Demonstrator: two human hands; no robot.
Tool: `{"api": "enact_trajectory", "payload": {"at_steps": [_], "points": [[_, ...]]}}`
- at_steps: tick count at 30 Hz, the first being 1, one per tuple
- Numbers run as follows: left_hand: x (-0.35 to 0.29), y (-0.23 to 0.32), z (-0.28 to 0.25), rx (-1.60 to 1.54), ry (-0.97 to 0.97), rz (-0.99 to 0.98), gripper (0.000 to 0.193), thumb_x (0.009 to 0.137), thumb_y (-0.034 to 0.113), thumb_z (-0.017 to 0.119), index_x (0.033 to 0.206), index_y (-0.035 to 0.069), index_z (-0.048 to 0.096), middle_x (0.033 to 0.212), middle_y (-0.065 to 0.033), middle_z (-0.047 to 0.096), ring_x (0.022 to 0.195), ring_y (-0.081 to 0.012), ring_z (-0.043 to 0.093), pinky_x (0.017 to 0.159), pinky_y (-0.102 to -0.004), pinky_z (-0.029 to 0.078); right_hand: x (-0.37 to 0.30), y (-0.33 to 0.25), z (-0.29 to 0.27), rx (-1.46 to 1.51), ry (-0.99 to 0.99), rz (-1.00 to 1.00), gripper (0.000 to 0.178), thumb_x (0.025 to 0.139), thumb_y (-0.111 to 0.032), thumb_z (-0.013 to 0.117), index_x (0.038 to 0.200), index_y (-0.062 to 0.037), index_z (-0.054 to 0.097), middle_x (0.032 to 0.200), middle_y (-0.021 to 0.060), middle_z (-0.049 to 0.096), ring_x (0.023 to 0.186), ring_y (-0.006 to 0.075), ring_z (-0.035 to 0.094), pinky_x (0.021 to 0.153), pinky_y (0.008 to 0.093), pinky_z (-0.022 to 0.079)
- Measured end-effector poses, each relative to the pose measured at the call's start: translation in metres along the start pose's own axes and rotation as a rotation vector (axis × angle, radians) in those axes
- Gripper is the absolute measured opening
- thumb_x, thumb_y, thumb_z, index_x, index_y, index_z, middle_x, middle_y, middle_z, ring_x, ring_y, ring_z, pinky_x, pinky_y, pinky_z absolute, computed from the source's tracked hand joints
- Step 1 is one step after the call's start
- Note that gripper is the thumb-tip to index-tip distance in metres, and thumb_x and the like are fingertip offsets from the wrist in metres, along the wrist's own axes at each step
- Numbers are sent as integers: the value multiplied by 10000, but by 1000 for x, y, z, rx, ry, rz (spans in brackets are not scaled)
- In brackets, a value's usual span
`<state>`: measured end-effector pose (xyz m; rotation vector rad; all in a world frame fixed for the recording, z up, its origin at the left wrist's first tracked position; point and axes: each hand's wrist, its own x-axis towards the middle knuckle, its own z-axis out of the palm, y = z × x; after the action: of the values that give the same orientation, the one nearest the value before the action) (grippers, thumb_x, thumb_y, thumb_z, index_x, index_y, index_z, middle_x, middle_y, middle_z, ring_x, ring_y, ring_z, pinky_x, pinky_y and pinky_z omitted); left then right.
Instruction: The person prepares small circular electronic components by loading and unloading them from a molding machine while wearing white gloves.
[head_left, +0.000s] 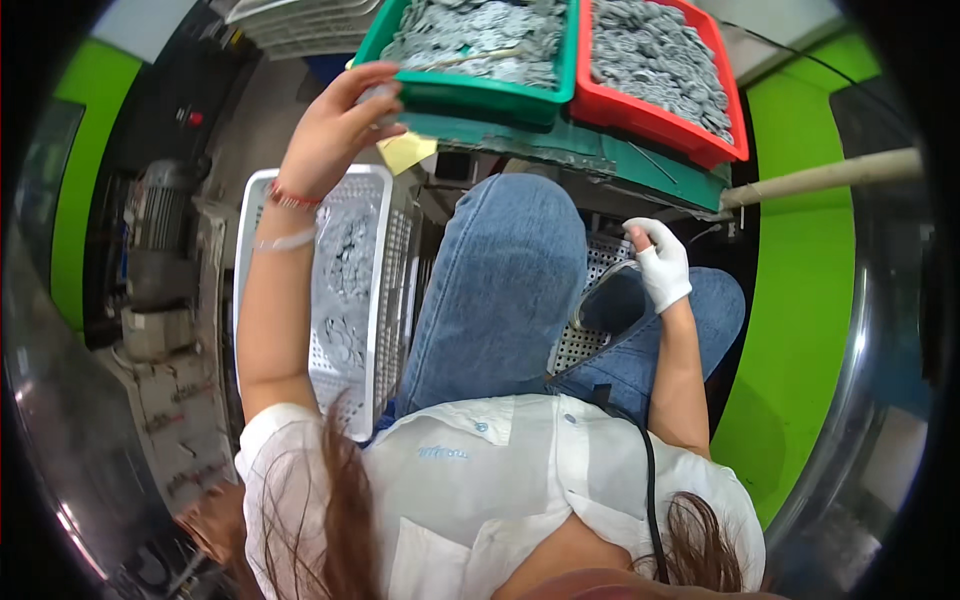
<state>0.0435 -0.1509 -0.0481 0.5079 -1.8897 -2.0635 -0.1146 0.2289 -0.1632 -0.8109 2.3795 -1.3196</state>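
My bare left hand (350,118), slightly blurred, reaches to the near left corner of a green tray (470,92). Its fingers are curved but apart, and I make out nothing held between them. The green tray is heaped with small flat grey pieces (490,30), with a thin light stick lying across them. Over my right thigh, my right hand (662,268) wears a white glove that leaves the thumb tip bare. Those fingers are curled in, and whatever they hold, if anything, is hidden. Beside that hand is a dark oval thing with a pale rim (612,300).
A red tray (733,110) of similar grey pieces stands right of the green one on a green bench edge (560,150). Left of my leg, a white plastic basket (382,270) holds more grey pieces. A motor (165,205) sits further left; a pale pole (830,178) juts in from the right.
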Motion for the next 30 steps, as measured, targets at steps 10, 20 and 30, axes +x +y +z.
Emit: {"api": "enact_trajectory", "payload": {"at_steps": [10,20,30], "points": [[-17,-33,-68,153,-267,-261,325,904,253,570,1147,37,562,915,11,572,768,-56,537,576,-198,508,-98,3,-93,116,471,146,310,941,-223,537,1096,41,587,994,105,623,868,160,586,796,280,475],[-102,-308,-206,114,429,-625,326,856,234,577,1128,54,567,942,-54,567,888,-190,585,660,-344,580,-202,-80,-112,-156,632,120,317,948,-227,530,1097,49,577,993,95,613,877,155,570,802,280,458],[-89,-328,-202,29,434,-653,469,894,254,495,1350,173,418,1439,-67,333,1310,-303,292,894,-606,384,-353,-213,-135,-819,1405,-190,214,888,-113,549,1005,55,613,925,163,635,791,228,603,746,333,493]]}}
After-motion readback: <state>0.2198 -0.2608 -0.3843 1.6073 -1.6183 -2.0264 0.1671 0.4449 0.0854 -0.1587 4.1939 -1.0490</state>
